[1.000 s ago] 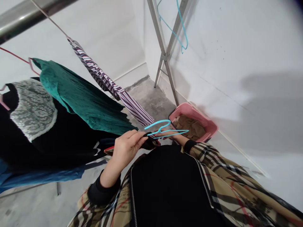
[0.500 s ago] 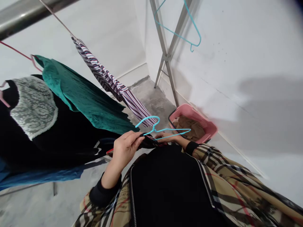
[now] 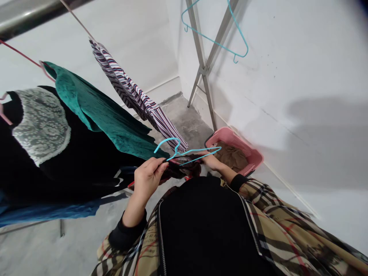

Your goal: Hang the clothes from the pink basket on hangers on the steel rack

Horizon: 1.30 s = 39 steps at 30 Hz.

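Observation:
A light-blue clothes hanger (image 3: 177, 149) is held in front of my body, its hook pointing left and its far end showing bare. My left hand (image 3: 149, 176) pinches the hanger's left shoulder together with the edge of a dark garment (image 3: 188, 168) with red parts. Bunched below the hanger, the garment stretches between both hands. At its right side my right hand (image 3: 212, 161) grips the cloth near the hanger's right end; some of those fingers are hidden behind the fabric.
To the left hang a striped garment (image 3: 132, 92), a green garment (image 3: 97, 103) and a black top (image 3: 89, 165). A pink basket (image 3: 254, 153) with brown cloth (image 3: 231, 156) stands by the wall. Behind it are a metal rack leg (image 3: 209, 99) and another blue hanger (image 3: 212, 40).
The hanger has shifted slightly left and up with my left hand. My right hand has moved a little right and up, spreading more of the dark garment into view.

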Each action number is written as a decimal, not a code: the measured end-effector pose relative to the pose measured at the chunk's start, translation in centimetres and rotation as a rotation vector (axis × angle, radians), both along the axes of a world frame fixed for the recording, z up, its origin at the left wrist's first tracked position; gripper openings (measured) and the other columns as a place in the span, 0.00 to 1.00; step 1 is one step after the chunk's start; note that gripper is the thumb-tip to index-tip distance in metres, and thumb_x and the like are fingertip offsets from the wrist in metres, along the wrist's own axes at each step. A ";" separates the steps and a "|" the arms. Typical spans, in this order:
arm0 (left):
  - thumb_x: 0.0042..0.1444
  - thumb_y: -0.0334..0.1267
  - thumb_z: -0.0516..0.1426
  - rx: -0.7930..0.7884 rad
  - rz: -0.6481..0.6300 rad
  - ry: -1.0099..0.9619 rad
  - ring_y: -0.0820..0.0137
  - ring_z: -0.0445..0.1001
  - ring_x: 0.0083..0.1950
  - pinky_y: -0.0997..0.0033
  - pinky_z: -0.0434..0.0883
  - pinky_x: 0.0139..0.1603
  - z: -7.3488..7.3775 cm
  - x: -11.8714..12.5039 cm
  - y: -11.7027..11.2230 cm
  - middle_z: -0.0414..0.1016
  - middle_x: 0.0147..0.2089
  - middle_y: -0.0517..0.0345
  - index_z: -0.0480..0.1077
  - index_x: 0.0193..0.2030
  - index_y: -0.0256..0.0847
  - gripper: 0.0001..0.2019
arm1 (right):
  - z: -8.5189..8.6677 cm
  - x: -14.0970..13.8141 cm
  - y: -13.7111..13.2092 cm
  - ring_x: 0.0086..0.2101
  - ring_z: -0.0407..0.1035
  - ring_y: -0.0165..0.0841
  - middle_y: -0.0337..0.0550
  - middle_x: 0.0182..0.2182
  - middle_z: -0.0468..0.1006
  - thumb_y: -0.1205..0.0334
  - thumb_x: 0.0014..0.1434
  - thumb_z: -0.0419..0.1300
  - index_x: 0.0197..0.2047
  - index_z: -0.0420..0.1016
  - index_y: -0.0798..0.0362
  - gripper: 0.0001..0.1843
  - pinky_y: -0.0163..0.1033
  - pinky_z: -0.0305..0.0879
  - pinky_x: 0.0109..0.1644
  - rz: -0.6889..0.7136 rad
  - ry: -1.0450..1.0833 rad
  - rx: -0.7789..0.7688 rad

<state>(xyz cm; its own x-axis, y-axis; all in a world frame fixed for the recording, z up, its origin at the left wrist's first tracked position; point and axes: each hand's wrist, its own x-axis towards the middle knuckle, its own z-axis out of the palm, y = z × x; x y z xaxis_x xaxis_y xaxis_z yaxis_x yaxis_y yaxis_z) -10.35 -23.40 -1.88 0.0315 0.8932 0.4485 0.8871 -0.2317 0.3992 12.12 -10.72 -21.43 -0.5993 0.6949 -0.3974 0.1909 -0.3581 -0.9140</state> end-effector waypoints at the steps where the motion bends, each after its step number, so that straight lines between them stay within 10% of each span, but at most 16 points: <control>1: 0.65 0.43 0.55 -0.001 0.024 0.005 0.74 0.75 0.28 0.78 0.69 0.31 -0.4 -0.4 -0.1 0.77 0.28 0.57 0.77 0.38 0.37 0.13 | 0.1 0.4 0.5 0.33 0.69 0.34 0.46 0.32 0.80 0.63 0.49 0.56 0.43 0.78 0.56 0.18 0.38 0.68 0.40 -0.054 0.011 0.006; 16: 0.64 0.44 0.55 -0.022 0.138 -0.071 0.71 0.76 0.31 0.76 0.70 0.34 -5.4 -2.8 -0.3 0.78 0.30 0.55 0.78 0.38 0.37 0.14 | 5.4 3.1 4.2 0.32 0.69 0.34 0.43 0.31 0.77 0.58 0.51 0.57 0.41 0.78 0.55 0.16 0.37 0.67 0.37 -0.397 -0.022 0.178; 21: 0.63 0.44 0.55 -0.044 0.144 -0.163 0.72 0.76 0.29 0.75 0.71 0.32 -6.2 -2.4 0.2 0.77 0.28 0.56 0.78 0.37 0.37 0.14 | 10.2 3.3 2.6 0.33 0.72 0.36 0.44 0.32 0.79 0.61 0.58 0.53 0.46 0.78 0.54 0.17 0.41 0.70 0.39 -0.094 -0.140 0.379; 28: 0.62 0.41 0.56 -0.069 -0.026 -0.359 0.74 0.72 0.25 0.76 0.69 0.28 -5.7 -2.8 1.4 0.74 0.24 0.58 0.77 0.35 0.37 0.12 | 15.5 4.3 3.0 0.44 0.71 0.40 0.50 0.41 0.78 0.65 0.60 0.54 0.46 0.81 0.52 0.16 0.48 0.65 0.54 0.192 -0.405 1.034; 33: 0.61 0.43 0.56 -0.043 0.017 -0.459 0.73 0.73 0.26 0.75 0.70 0.29 -5.8 -3.0 2.7 0.75 0.24 0.58 0.77 0.35 0.38 0.13 | 17.2 5.2 3.9 0.43 0.73 0.36 0.47 0.41 0.80 0.64 0.63 0.52 0.47 0.79 0.53 0.15 0.43 0.67 0.52 0.408 -0.180 0.929; 39: 0.60 0.43 0.57 -0.039 0.101 -0.417 0.71 0.75 0.30 0.73 0.72 0.34 -6.7 -4.9 3.6 0.78 0.29 0.55 0.78 0.36 0.38 0.12 | 18.9 7.2 3.9 0.32 0.73 0.32 0.41 0.32 0.80 0.59 0.61 0.54 0.40 0.80 0.53 0.13 0.36 0.70 0.38 0.159 -0.139 0.823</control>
<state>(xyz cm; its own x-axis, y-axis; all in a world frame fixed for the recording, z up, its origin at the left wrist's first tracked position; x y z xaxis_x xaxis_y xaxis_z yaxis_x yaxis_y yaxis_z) -15.25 -19.82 -8.59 -0.2338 0.8990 0.3703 0.6653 -0.1298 0.7352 19.32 -6.81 -2.50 -0.6973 0.7066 0.1205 0.3126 0.4510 -0.8360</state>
